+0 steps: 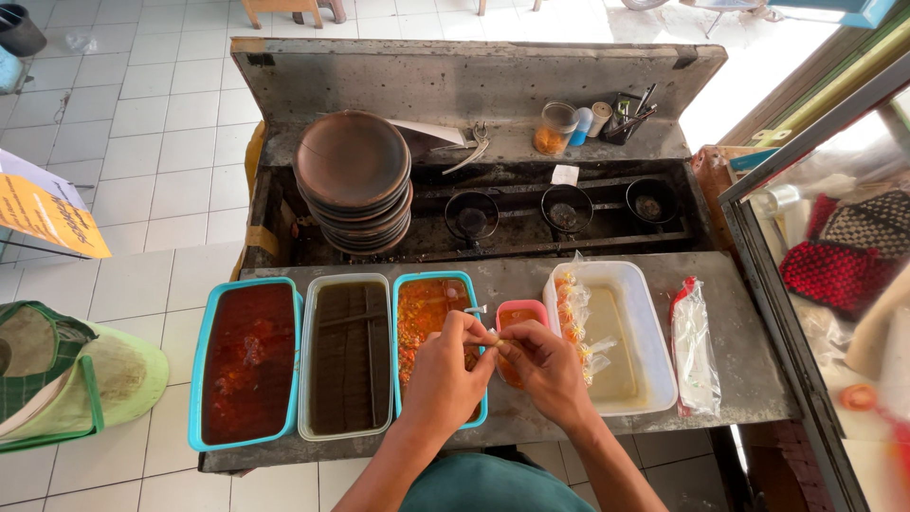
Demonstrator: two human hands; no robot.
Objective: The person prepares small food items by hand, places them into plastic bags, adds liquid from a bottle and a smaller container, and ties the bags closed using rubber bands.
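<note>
A tiny pale item (494, 338), too small to identify, is being pinched between both hands above the small pink tub (520, 316); the left hand (447, 372) and right hand (547, 370) are both closing fingertips on it; working low over the orange sauce tub (424, 305) seems wise, catching drips.

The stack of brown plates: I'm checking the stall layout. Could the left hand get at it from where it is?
Probably yes: the left hand hovers over the sauce tubs, and nothing stands between it and the stack of brown plates beyond them.
</note>
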